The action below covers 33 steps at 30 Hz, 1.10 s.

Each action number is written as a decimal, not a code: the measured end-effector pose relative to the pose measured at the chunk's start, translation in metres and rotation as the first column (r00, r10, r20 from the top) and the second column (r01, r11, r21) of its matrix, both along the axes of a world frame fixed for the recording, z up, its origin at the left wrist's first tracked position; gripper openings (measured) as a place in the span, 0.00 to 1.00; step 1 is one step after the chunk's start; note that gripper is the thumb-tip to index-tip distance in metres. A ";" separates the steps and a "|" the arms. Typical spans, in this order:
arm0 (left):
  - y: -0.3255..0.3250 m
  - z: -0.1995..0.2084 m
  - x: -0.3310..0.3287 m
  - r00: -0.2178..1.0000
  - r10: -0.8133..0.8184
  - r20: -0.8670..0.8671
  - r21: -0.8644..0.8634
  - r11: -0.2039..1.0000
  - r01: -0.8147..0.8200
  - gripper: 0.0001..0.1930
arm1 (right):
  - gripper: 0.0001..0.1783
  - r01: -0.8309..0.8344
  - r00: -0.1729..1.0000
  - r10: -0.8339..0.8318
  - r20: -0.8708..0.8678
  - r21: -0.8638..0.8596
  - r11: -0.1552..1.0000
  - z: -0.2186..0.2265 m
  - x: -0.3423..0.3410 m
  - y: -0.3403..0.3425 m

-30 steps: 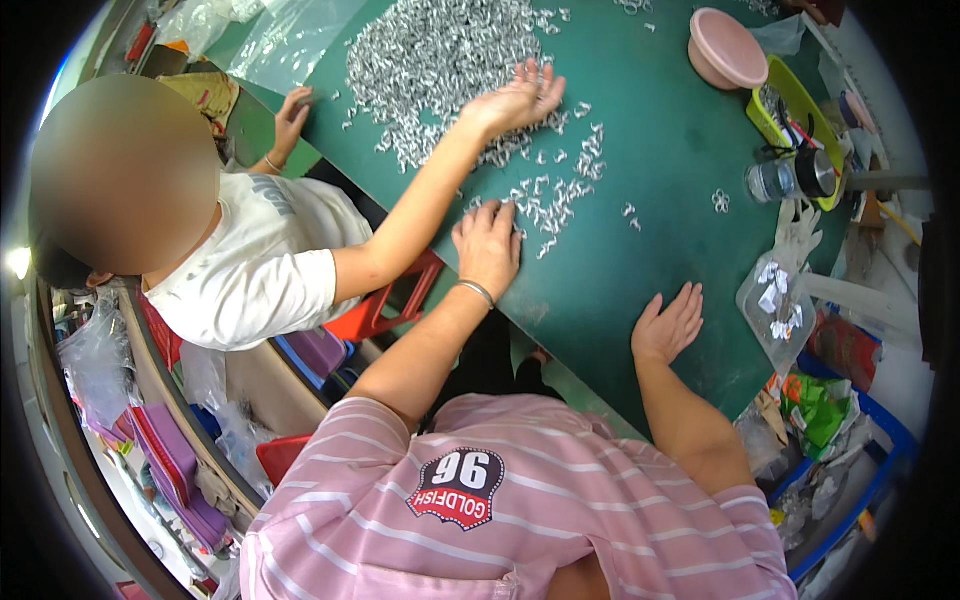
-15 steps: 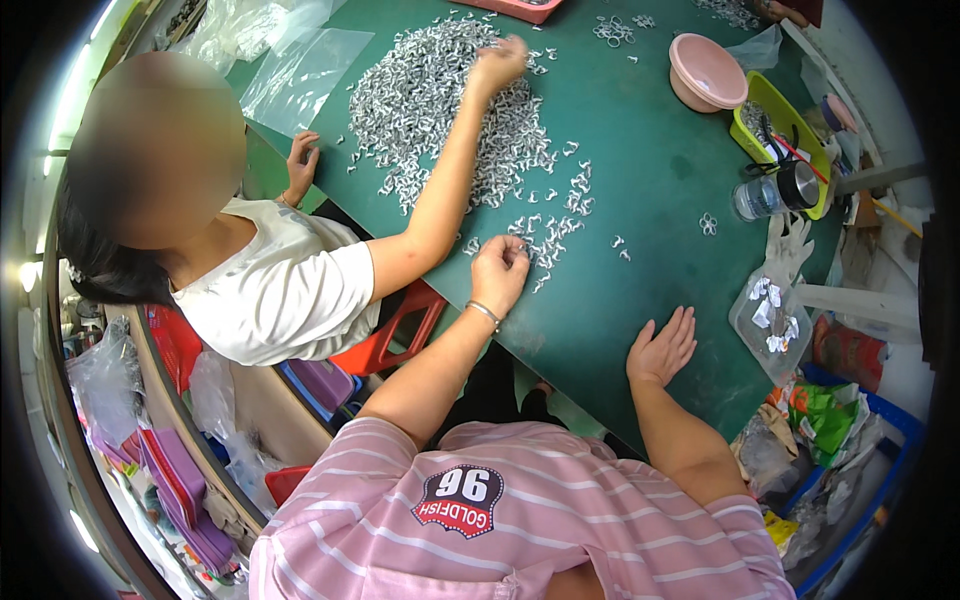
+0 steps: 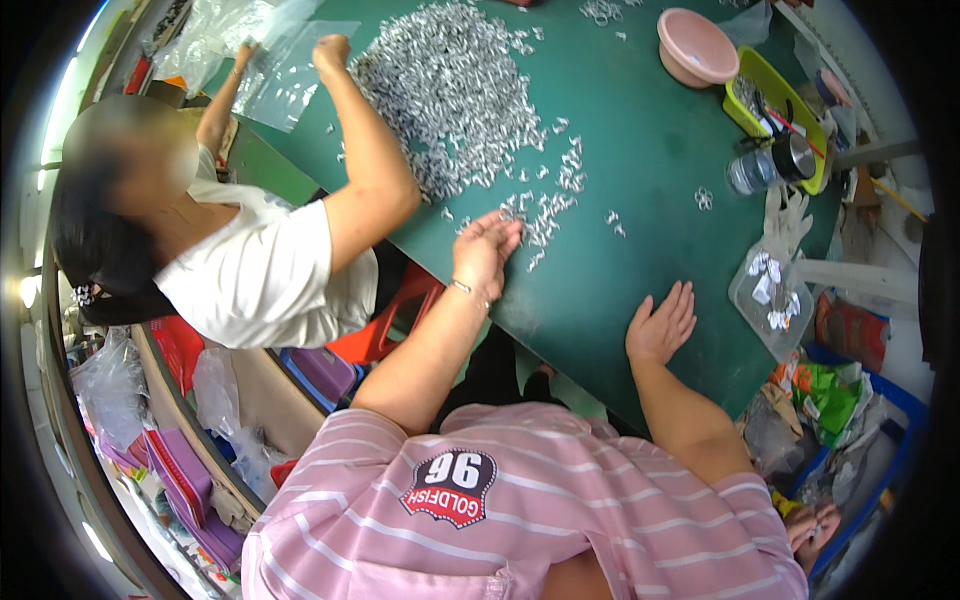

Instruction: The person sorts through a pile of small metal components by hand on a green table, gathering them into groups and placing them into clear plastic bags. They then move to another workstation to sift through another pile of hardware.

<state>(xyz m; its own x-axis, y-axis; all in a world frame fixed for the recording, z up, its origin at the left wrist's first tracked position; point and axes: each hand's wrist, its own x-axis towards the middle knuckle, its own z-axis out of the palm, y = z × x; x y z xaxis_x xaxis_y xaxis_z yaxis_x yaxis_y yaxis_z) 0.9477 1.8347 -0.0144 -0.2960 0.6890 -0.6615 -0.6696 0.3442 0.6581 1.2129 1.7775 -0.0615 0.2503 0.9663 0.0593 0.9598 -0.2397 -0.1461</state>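
Observation:
My left hand (image 3: 487, 254) is at the near edge of a small scatter of curved silver metal pieces (image 3: 545, 222). Its fingers are bent and drawn together; what they hold, if anything, is hidden. Beyond it lies a large heap of the same silver pieces (image 3: 445, 95). My right hand (image 3: 662, 325) rests flat on the green tabletop (image 3: 600, 290), fingers stretched out and holding nothing. Two loose silver pieces (image 3: 615, 222) lie between my hands, farther back.
On the left, a co-worker in a white top reaches to a clear plastic bag (image 3: 290, 90). At right stand a pink bowl (image 3: 697, 48), a yellow-green basket (image 3: 818, 180), a bottle (image 3: 755, 172), a white glove (image 3: 787, 220) and a clear tray (image 3: 745, 305) with foil scraps.
The co-worker's hand has left the heap, and both of that person's hands are now by the plastic bag. My left hand has shifted slightly left, its wrist turned. My right hand stays flat.

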 end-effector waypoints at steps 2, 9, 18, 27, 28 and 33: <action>0.000 -0.003 -0.002 0.999 0.029 0.026 0.029 0.999 -0.030 0.09 | 0.31 -0.002 1.000 0.002 0.001 -0.007 1.000 0.000 0.000 0.000; -0.003 0.009 0.002 0.986 0.081 0.144 0.094 0.991 -0.095 0.08 | 0.31 0.001 1.000 -0.001 -0.006 -0.020 1.000 0.000 0.001 0.001; -0.006 0.008 -0.001 0.989 0.074 0.128 0.128 0.988 -0.090 0.07 | 0.31 -0.001 1.000 0.001 -0.006 -0.008 1.000 -0.003 0.001 0.001; -0.016 -0.009 -0.014 0.969 0.094 -0.227 -0.074 0.991 -0.114 0.07 | 0.31 0.001 1.000 -0.001 0.005 -0.003 1.000 -0.004 0.001 0.001; -0.017 -0.008 -0.014 0.977 0.074 -0.198 -0.077 0.993 -0.091 0.07 | 0.31 0.002 1.000 -0.002 0.001 -0.001 1.000 -0.003 0.001 0.001; -0.020 -0.006 -0.006 0.984 -0.004 -0.178 -0.111 0.994 -0.016 0.07 | 0.31 -0.002 1.000 0.001 -0.007 -0.016 1.000 -0.001 0.000 0.001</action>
<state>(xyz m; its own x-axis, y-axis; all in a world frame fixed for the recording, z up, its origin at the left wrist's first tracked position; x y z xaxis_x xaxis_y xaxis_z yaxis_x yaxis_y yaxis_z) 0.9421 1.8151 -0.0203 -0.4199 0.6119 -0.6703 -0.5477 0.4181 0.7247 1.2129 1.7781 -0.0630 0.2492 0.9675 0.0423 0.9591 -0.2405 -0.1492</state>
